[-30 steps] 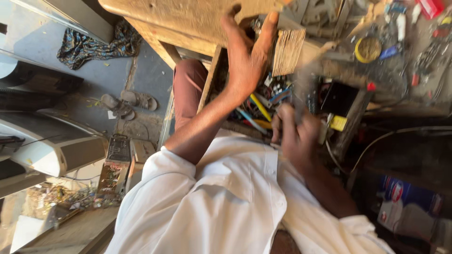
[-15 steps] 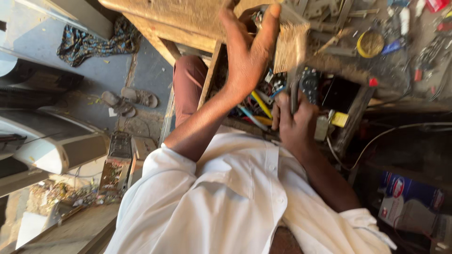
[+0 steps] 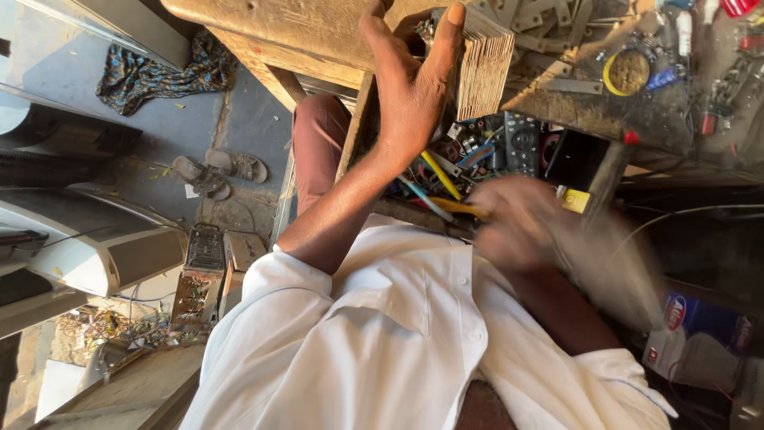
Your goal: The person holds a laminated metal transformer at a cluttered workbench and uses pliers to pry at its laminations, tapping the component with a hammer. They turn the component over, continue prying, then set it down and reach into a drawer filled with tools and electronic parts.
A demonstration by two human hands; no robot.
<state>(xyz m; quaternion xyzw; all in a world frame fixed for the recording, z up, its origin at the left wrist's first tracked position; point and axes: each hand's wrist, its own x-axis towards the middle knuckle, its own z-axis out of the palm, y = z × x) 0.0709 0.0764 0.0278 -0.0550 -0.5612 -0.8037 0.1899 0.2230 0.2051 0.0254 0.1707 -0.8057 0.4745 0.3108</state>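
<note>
A worn wooden workbench [image 3: 318, 28] was seen along the top of the view, its surface scarred and dusty. Flat grey metal strips [image 3: 549, 20] were scattered over it, and a round yellow-rimmed tin [image 3: 627, 72] was set near its edge beside small tools [image 3: 720, 87]. Below the bench top, a tray [image 3: 446, 215] of coloured wires and parts was kept, with a black remote control [image 3: 521, 143] laid in it. On the concrete floor [image 3: 159, 127] a pair of sandals [image 3: 215, 171] and a patterned cloth [image 3: 159, 72] were left lying
</note>
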